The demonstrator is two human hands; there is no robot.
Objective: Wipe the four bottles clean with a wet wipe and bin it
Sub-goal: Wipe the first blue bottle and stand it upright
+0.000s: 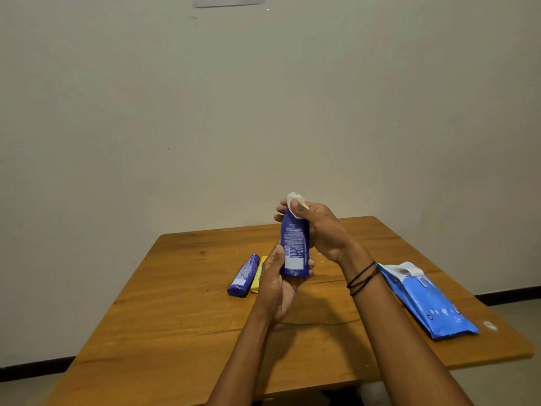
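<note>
Mid-wipe, I judge | left hand (281, 288) grips the upright bottle (295, 247) by its base, right hand (322, 230) clamps the wipe (295, 200) over its top | next: drag wipe downward, then take the lying bottle (243, 276) left of my hands.

a dark blue bottle (295, 244) is held upright above the table (175, 317), its base in the left hand (278, 288), small print facing near. the right hand (322, 230) grips a crumpled white wet wipe (297, 205) over its top. a second blue bottle (243, 276) lies on the table at left, a yellow bottle (258, 275) just beside it on the right.
</note>
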